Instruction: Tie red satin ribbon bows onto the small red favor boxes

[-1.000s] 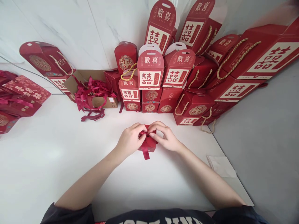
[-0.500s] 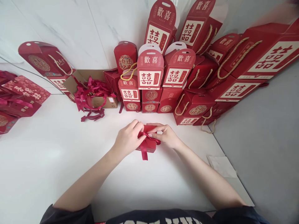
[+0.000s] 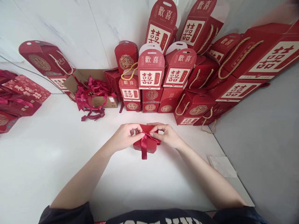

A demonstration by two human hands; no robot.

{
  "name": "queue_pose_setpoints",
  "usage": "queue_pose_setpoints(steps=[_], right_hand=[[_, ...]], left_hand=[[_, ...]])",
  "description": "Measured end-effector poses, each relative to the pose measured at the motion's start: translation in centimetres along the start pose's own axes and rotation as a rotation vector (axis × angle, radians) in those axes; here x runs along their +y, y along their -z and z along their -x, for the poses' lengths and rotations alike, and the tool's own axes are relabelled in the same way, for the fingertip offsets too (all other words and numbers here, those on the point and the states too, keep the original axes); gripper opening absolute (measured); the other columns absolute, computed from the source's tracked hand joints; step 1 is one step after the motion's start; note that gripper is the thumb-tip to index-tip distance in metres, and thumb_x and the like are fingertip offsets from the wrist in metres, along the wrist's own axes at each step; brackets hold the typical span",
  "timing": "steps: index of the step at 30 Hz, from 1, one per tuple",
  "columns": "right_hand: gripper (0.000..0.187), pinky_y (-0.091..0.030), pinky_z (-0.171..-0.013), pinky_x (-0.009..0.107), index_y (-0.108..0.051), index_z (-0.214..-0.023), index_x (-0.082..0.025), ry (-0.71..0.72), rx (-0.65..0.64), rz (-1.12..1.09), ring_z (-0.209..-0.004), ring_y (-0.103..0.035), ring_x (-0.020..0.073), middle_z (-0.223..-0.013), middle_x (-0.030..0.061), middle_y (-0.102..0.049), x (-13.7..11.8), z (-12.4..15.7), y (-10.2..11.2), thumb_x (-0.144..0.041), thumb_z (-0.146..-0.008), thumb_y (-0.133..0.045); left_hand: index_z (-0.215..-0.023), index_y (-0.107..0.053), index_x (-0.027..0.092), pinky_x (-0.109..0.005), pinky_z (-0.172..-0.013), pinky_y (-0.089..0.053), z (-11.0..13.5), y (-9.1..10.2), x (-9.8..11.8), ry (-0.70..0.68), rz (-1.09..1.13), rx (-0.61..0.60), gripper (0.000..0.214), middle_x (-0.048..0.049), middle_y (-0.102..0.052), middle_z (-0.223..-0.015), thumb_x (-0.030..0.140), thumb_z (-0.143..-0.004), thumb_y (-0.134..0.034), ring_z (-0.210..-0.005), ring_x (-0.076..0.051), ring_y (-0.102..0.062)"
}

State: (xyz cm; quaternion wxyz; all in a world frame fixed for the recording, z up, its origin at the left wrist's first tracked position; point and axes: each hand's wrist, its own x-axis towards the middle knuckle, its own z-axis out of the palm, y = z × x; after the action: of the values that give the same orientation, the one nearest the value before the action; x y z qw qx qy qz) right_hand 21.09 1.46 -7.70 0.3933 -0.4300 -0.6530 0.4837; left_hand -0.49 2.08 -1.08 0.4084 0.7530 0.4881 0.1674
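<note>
So, far left, an open brown cardboard carton [image 3: 97,93] spills loose ribbons. Left hand [image 3: 125,137] is curled, fingertips pinching the dark red satin ribbon [image 3: 144,148] atop the small red paper gift box [image 3: 150,145], which sits mid white tabletop [image 3: 46,149]. Right hand [image 3: 167,135] pinches the same knot, fingers bent. Tall red cardboard gift boxes [image 3: 193,107] stack up behind, rightward.

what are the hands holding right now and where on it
The left hand and right hand each pinch the red ribbon at its knot, atop the small red box on the table.
</note>
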Motion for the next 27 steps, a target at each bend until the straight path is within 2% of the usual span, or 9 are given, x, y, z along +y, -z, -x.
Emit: queue_pose_setpoints(steps=[3, 8, 15, 18, 21, 23, 27], right_hand=[[0.010, -0.040, -0.104, 0.045, -0.070, -0.078, -0.021, -0.021, -0.001, 0.012, -0.112, -0.062, 0.0249, -0.125, 0.0079, -0.065, -0.5, 0.1, 0.3, -0.026, -0.084, -0.064], [0.010, -0.045, -0.098, 0.043, -0.063, -0.071, -0.020, -0.031, 0.071, 0.070, -0.108, -0.064, 0.0246, -0.120, 0.0081, -0.067, -0.9, 0.1, 1.1, -0.021, -0.080, -0.060], [0.012, -0.043, -0.098, 0.047, -0.059, -0.064, -0.022, 0.034, 0.175, 0.343, -0.111, -0.060, 0.0273, -0.108, 0.0044, -0.071, -0.7, 0.1, 1.9, -0.012, -0.070, -0.060], [0.009, -0.044, -0.095, 0.045, -0.060, -0.073, -0.022, 0.040, 0.139, 0.369, -0.107, -0.061, 0.0252, -0.110, 0.0044, -0.069, -0.7, 0.2, 2.1, -0.014, -0.076, -0.059], [0.008, -0.045, -0.093, 0.041, -0.062, -0.091, -0.023, 0.050, 0.085, 0.309, -0.107, -0.060, 0.0228, -0.114, 0.0049, -0.066, -0.8, 0.2, 2.3, -0.026, -0.089, -0.055], [0.015, -0.045, -0.096, 0.040, -0.062, -0.102, -0.025, 0.091, 0.074, 0.279, -0.110, -0.059, 0.0219, -0.115, 0.0050, -0.065, -0.9, 0.2, 2.2, -0.033, -0.094, -0.053], [0.017, -0.042, -0.102, 0.040, -0.064, -0.105, -0.026, 0.222, 0.032, 0.301, -0.114, -0.057, 0.0222, -0.120, 0.0065, -0.061, -1.2, 0.3, 1.4, -0.034, -0.093, -0.057]], left_hand=[[-0.073, -0.057, 0.019, -0.023, -0.054, -0.033, 0.1, 0.2, -0.1, 0.004, 0.010, -0.029, 0.018, 0.0034, -0.054, -0.067, 0.033, -0.083, -0.056, -0.057, -0.010, -0.042], [-0.069, -0.053, 0.019, -0.024, -0.055, -0.036, 0.1, 0.5, -0.7, 0.031, 0.035, -0.058, 0.016, 0.0026, -0.053, -0.064, 0.029, -0.080, -0.055, -0.060, -0.012, -0.047], [-0.065, -0.044, 0.019, -0.023, -0.051, -0.030, 0.0, 0.8, -0.7, 0.074, -0.055, -0.059, 0.018, 0.0041, -0.044, -0.060, 0.027, -0.080, -0.051, -0.055, -0.011, -0.040], [-0.072, -0.047, 0.021, -0.023, -0.054, -0.032, 0.2, 1.2, -0.5, 0.057, -0.168, 0.004, 0.024, 0.0033, -0.050, -0.066, 0.041, -0.082, -0.055, -0.059, -0.012, -0.043], [-0.079, -0.052, 0.022, -0.024, -0.055, -0.034, 0.5, 1.9, -0.6, 0.082, -0.242, -0.012, 0.036, 0.0021, -0.058, -0.075, 0.055, -0.074, -0.065, -0.063, -0.015, -0.049], [-0.078, -0.054, 0.022, -0.024, -0.054, -0.034, 0.7, 2.5, -0.9, 0.110, -0.243, -0.073, 0.035, 0.0018, -0.061, -0.075, 0.054, -0.072, -0.066, -0.063, -0.015, -0.051], [-0.075, -0.055, 0.022, -0.023, -0.053, -0.034, 0.6, 3.5, -1.9, 0.186, -0.152, -0.186, 0.025, 0.0026, -0.064, -0.071, 0.045, -0.074, -0.065, -0.059, -0.014, -0.051]])
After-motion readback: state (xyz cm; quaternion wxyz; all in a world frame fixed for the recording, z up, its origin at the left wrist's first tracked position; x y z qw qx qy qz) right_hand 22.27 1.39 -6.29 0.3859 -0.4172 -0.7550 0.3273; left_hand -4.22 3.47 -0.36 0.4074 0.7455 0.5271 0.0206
